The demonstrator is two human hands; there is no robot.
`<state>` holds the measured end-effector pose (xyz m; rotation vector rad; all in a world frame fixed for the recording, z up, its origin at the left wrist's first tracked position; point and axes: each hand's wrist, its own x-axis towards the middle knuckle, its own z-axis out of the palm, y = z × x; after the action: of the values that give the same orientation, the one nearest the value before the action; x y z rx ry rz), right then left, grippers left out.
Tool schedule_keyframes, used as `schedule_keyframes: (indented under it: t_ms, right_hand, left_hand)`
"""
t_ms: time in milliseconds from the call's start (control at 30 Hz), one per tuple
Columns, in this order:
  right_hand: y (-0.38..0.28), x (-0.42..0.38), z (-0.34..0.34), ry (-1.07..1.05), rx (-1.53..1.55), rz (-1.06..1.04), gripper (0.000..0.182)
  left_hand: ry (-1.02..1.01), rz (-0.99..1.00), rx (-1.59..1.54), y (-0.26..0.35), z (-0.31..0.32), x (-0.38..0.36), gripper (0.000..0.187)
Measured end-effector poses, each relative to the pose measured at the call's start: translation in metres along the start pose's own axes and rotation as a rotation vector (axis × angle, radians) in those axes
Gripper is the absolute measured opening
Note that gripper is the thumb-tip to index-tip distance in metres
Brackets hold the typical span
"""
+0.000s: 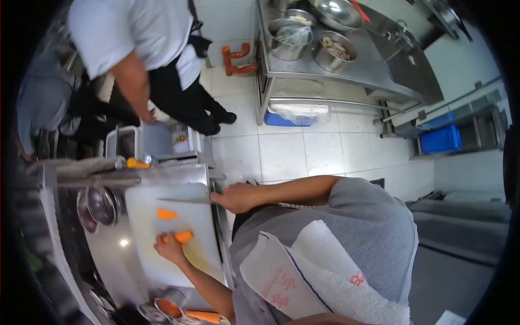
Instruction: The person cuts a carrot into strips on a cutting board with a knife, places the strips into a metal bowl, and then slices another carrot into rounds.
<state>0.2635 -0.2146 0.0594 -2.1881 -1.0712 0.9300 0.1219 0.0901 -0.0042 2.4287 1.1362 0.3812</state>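
Head view: the left hand (170,248) has a carrot (185,236) in its grip mid-way across a white cutting board (149,271); the right hand (234,197) grips a knife (189,201), its blade along the board's edge on that side. Between them lies a loose carrot piece (166,214). Slicing seems in hand, the next cut calling for blade brought to carrot.

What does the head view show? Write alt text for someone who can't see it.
The left grip holds a carrot on a white cutting board near a loose carrot piece; the right grip holds a knife. A white-shirted co-worker stands nearby.
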Motion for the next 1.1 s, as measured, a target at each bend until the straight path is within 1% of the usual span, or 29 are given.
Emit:
schedule_keyframes:
  t_ms: [33,100,133,167,233,267,300,333,400,433,500,533,567,633,667,733,767,833,867,900,933,1000,1033,1067,1100]
  right_hand:
    - [0.007,-0.006,0.000,0.002,0.002,-0.013,0.031]
    - [0.022,-0.021,0.009,0.048,0.003,-0.029,0.028]
    - [-0.002,-0.004,0.010,0.043,0.016,-0.015,0.028]
    - [0.001,-0.008,0.015,0.051,0.025,-0.016,0.027]
    - [0.008,-0.012,0.014,0.055,0.038,0.001,0.027]
    - [0.009,-0.013,0.013,0.036,0.053,0.000,0.026]
    - [0.010,-0.014,0.011,0.017,0.065,-0.002,0.026]
    - [0.012,-0.012,0.011,0.032,0.065,0.005,0.026]
    - [0.016,-0.010,0.010,0.032,0.082,-0.029,0.025]
    - [0.017,-0.008,0.007,0.045,0.075,-0.023,0.025]
    - [0.016,-0.002,0.004,0.013,0.091,-0.036,0.025]
    - [0.016,0.003,0.002,0.017,0.087,-0.051,0.026]
    - [0.018,0.006,-0.001,0.015,0.077,-0.061,0.026]
    - [0.016,0.009,-0.004,-0.012,0.095,-0.071,0.027]
    - [0.016,0.012,-0.003,-0.030,0.100,-0.088,0.027]
    - [0.024,0.019,-0.003,-0.012,0.078,-0.093,0.029]
    - [0.028,0.023,0.000,-0.032,0.084,-0.104,0.029]
    - [0.033,0.028,0.003,-0.039,0.071,-0.114,0.029]
    - [0.033,0.029,0.002,-0.053,0.083,-0.112,0.029]
    - [0.030,0.030,0.000,-0.075,0.084,-0.128,0.029]
    - [0.029,0.030,-0.002,-0.054,0.082,-0.136,0.029]
    - [0.032,0.035,0.000,-0.031,0.083,-0.165,0.029]
    - [0.036,0.036,0.003,-0.016,0.115,-0.214,0.029]
    - [0.030,0.037,0.001,-0.022,0.047,-0.153,0.022]
    - [0.044,0.047,0.018,-0.013,0.056,-0.174,0.028]
  left_hand:
    - [-0.021,0.023,-0.008,-0.008,0.005,-0.004,0.025]
    - [0.010,-0.003,-0.063,-0.019,0.008,-0.029,0.024]
    - [-0.033,-0.040,-0.026,-0.042,-0.015,-0.016,0.025]
    - [-0.059,-0.067,0.011,-0.049,-0.022,-0.027,0.025]
    - [-0.027,-0.106,0.096,-0.060,-0.036,-0.042,0.025]
    - [-0.067,-0.123,0.142,-0.065,-0.046,-0.044,0.028]
    - [-0.105,-0.140,0.185,-0.063,-0.054,-0.044,0.032]
    - [-0.107,-0.125,0.180,-0.046,-0.063,-0.045,0.032]
    - [-0.147,-0.206,0.395,-0.009,-0.073,-0.045,0.039]
    - [-0.145,-0.193,0.385,-0.013,-0.066,-0.035,0.039]
    - [-0.190,0.230,0.054,-0.033,-0.057,-0.013,0.043]
    - [-0.229,0.310,-0.045,-0.011,-0.053,-0.007,0.038]
    - [-0.217,0.305,-0.048,0.011,-0.044,-0.002,0.038]
    - [-0.227,0.622,0.001,0.044,-0.035,0.004,0.041]
    - [-0.222,0.602,0.015,0.047,-0.033,0.009,0.041]
    - [-0.331,0.718,0.087,0.046,-0.028,0.023,0.048]
    - [-0.333,0.697,0.097,0.047,-0.031,0.028,0.048]
    - [-0.504,0.512,0.100,0.053,-0.043,0.032,0.039]
    - [-0.500,0.484,0.107,0.051,-0.045,0.033,0.039]
    - [-0.555,0.381,0.103,0.048,-0.045,0.035,0.032]
    - [-0.608,0.278,0.094,0.044,-0.043,0.037,0.024]
    - [-0.528,0.379,-0.041,0.026,-0.037,0.032,0.014]
    - [-0.303,0.391,-0.261,0.026,-0.021,0.018,0.012]
    - [-0.192,0.554,-0.242,0.046,-0.022,0.012,0.010]
    - [-0.198,0.481,-0.196,0.054,-0.024,0.001,0.012]
